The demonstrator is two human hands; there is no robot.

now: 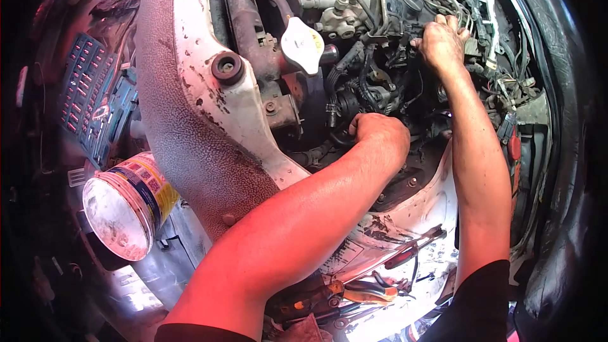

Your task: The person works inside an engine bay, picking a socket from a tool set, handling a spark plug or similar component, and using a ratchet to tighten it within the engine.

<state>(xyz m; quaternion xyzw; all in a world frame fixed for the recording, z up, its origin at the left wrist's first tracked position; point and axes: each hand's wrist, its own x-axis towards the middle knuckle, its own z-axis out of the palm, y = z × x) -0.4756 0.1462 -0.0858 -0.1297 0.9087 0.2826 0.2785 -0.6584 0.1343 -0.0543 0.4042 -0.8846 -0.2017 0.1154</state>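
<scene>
My left hand reaches low into the engine bay, its fingers curled down among black hoses and metal fittings; what they grip is hidden. My right hand is higher, at the upper right of the engine, with bent fingers over a cluster of dark lines and wiring; I cannot make out what it holds. A white radiator cap sits left of my hands, near a round black rubber bushing on the pale body panel.
A grey padded strip runs down the left. Beyond it are a teal socket case and a white-lidded bucket. Orange-handled pliers and other tools lie at the lower edge. A dark rubber-lined body edge curves along the right.
</scene>
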